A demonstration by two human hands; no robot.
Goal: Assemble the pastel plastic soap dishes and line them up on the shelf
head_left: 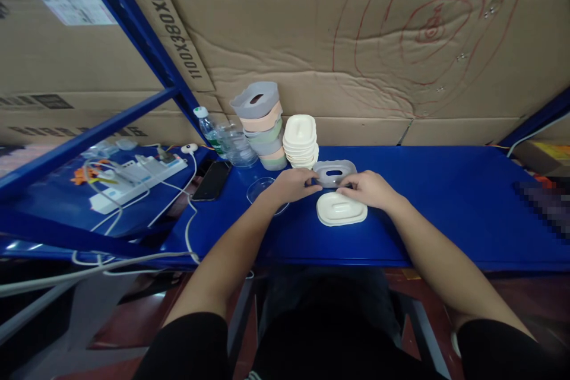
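Note:
A grey oval plastic piece with a slot in its middle (325, 180) lies on the blue table. My left hand (294, 184) has its fingertips curled at the left end of this piece. At its front right edge, my right hand (371, 190) grips with thumb and fingers bent together. Just in front of it rests a cream oval lid (342, 209) with a raised centre, close under my right fingertips. Behind my left hand stands a stack of cream lids (301, 130). Next to that rises a tall stack of grey, peach and green slotted pieces (262, 124).
A clear shallow plastic dish (257, 189) lies partly behind my left forearm. Leftward are a black phone (212, 180), a water bottle (209, 127), clear plastic containers (238, 145) and a white power strip (133, 181) with cables. Cardboard (289, 35) backs the blue table (445, 208).

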